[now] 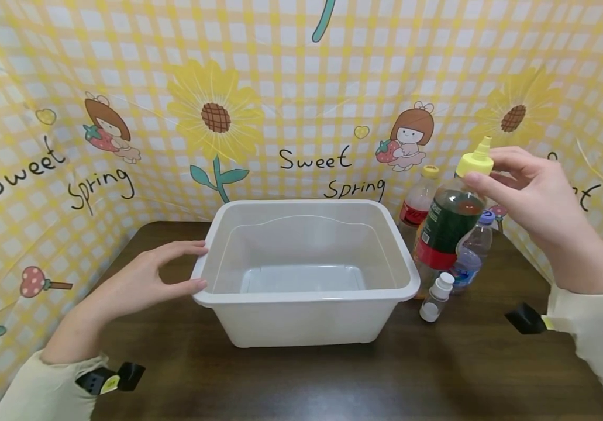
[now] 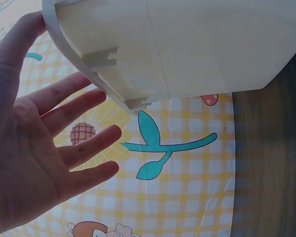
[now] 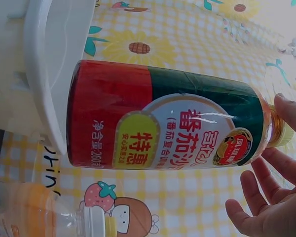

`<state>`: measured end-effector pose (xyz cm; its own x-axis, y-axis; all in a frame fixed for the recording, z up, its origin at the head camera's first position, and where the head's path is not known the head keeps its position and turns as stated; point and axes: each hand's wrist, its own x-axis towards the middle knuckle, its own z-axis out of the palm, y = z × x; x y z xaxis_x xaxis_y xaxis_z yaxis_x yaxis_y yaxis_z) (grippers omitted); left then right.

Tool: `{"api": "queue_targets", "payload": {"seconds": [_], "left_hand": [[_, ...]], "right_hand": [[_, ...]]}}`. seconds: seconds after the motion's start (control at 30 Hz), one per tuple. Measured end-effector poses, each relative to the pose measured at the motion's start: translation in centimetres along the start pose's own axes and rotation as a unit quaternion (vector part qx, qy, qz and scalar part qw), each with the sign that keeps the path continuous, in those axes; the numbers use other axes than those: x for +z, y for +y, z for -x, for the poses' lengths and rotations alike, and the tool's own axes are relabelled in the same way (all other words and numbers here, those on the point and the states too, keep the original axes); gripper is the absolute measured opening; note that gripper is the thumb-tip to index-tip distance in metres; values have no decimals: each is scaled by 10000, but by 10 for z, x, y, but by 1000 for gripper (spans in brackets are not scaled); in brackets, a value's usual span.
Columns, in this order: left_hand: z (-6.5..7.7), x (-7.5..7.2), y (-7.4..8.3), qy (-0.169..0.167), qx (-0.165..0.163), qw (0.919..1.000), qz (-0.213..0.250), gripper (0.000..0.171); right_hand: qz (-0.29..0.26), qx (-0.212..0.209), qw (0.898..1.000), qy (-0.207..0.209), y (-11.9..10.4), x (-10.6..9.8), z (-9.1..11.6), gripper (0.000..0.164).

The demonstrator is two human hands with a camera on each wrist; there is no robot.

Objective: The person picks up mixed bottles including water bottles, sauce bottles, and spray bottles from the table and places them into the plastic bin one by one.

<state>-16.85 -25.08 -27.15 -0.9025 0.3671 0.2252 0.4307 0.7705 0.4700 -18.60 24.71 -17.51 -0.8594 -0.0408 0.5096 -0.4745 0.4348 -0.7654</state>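
My right hand (image 1: 548, 193) pinches a ketchup bottle (image 1: 451, 225) at its yellow nozzle cap (image 1: 474, 164), fingers and thumb on either side. The bottle tilts, its base toward the right end of a white plastic tub (image 1: 306, 297). In the right wrist view its red and green label (image 3: 187, 118) faces the camera. At the tub's left end, my left hand (image 1: 138, 283) touches the rim with thumb and fingertips. The left wrist view shows this palm (image 2: 34, 153) with its fingers spread and nearly straight. Nothing lies inside the tub.
Right of the tub stand a bottle with a red label and yellow cap (image 1: 419, 202), a clear blue-capped bottle (image 1: 472, 251) and a small white-capped bottle (image 1: 436, 298). An orange bottle (image 3: 32, 210) shows in the right wrist view. Checked yellow cloth (image 1: 301, 117) rises behind the dark table (image 1: 301, 380).
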Motion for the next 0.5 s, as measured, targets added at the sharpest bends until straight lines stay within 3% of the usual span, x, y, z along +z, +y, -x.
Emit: {"api": "queue_targets", "payload": {"seconds": [0.5], "left_hand": [[0, 0, 1, -16, 11, 10000, 47, 52]], "right_hand": [[126, 102, 9997, -160, -7, 13, -7, 25]]}}
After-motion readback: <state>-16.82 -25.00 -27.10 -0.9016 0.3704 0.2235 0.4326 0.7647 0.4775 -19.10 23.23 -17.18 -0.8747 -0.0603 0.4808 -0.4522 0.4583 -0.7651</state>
